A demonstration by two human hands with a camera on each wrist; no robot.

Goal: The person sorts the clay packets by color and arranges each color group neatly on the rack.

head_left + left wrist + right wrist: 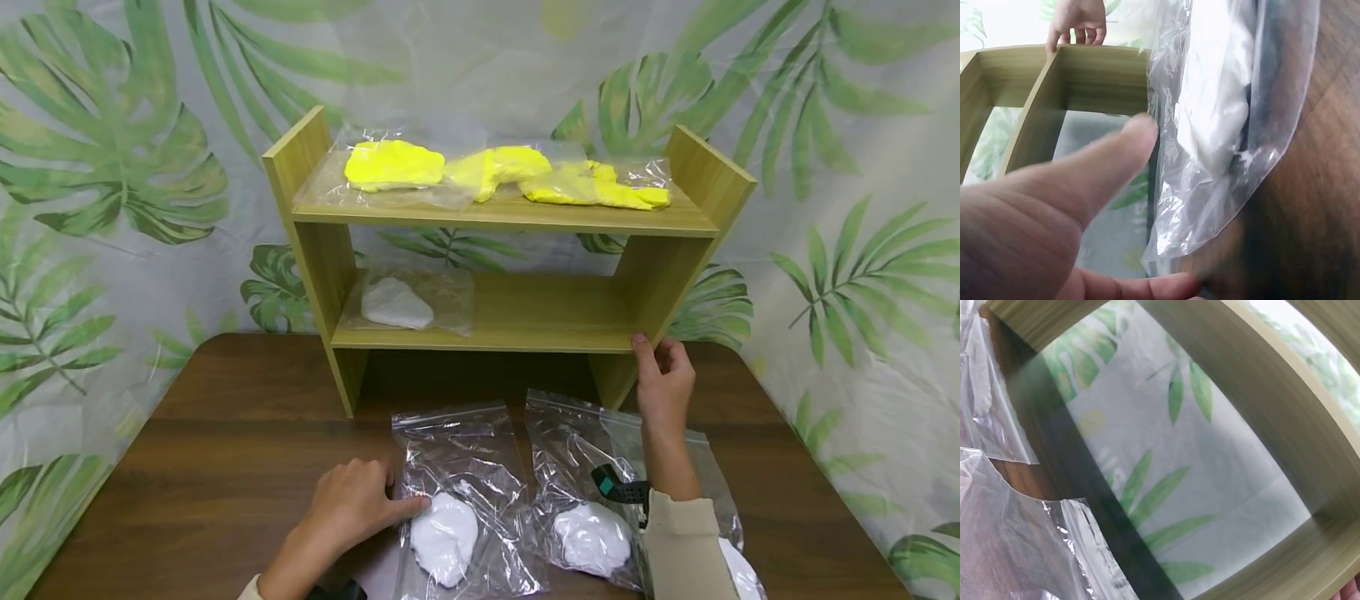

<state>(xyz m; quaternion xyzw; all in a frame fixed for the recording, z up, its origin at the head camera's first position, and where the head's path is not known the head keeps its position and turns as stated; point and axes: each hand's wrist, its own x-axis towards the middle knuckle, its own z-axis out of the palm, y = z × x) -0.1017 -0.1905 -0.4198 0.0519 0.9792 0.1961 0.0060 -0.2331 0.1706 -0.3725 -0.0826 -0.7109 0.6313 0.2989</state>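
My left hand (348, 500) is at the left edge of a clear zip bag (465, 442), its thumb reaching onto the white lump (444, 537) inside. In the left wrist view the thumb (1085, 175) and a finger stand apart beside the bag's wrinkled plastic. My right hand (666, 379) grips the front edge of the wooden shelf's (480, 340) right side panel, level with the middle board. Only a bit of its fingers (1350, 590) shows at the corner of the right wrist view. Under the right forearm lies a second zip bag with a white lump (592, 537).
Several bagged yellow lumps (393, 164) lie along the top board. A bagged white lump (396, 302) sits at the left of the middle board. Another white lump (741, 571) shows partly behind the right sleeve. The shelf stands on a brown table (225, 467) before a leaf-patterned cloth (480, 50).
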